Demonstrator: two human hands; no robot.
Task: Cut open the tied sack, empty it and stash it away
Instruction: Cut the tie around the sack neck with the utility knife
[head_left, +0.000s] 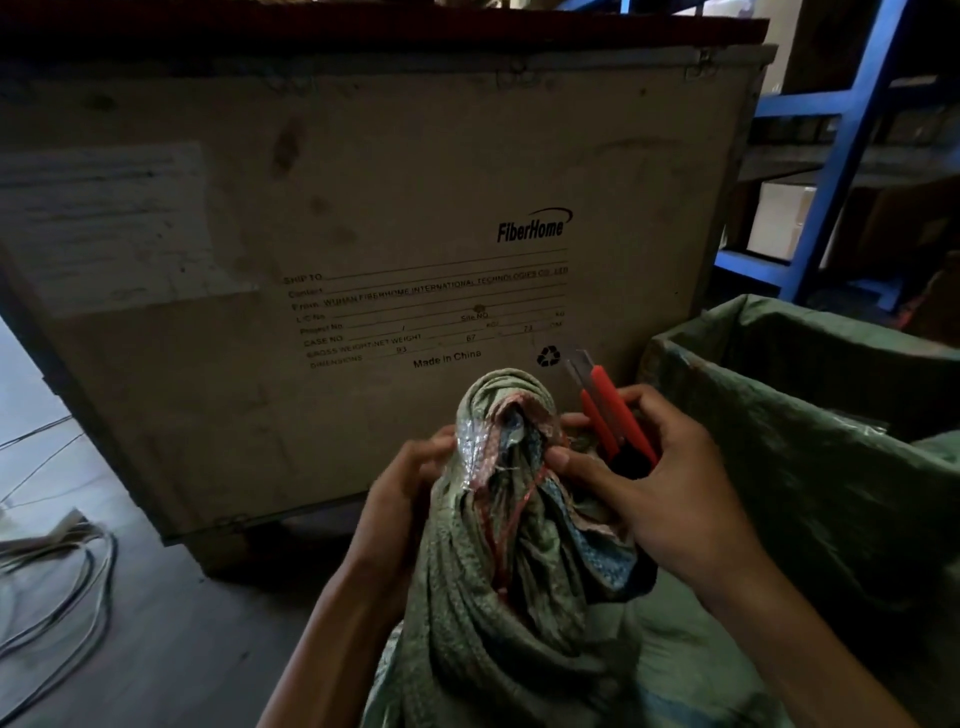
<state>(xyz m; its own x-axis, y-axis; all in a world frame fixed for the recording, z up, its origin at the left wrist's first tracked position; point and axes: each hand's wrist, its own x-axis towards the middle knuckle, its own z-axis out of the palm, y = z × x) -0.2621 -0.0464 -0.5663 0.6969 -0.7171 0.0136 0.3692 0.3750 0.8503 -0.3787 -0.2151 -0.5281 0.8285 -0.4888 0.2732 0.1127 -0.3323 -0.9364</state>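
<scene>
While the green woven sack (498, 613) stands bunched and apparently unopened in the near centre, a person's left hand (410, 483) closes around the left of its gathered neck, where a red tie (511, 519) trails down the folds. Just right of the neck, the right hand (660, 488) clamps a red utility knife (610, 410), blade out and pointing up, while its thumb presses the fabric. Cutting, emptying and stashing all look still to come. Beyond stand a green-lined bin (810, 415) at right and a wooden crate (363, 234).
</scene>
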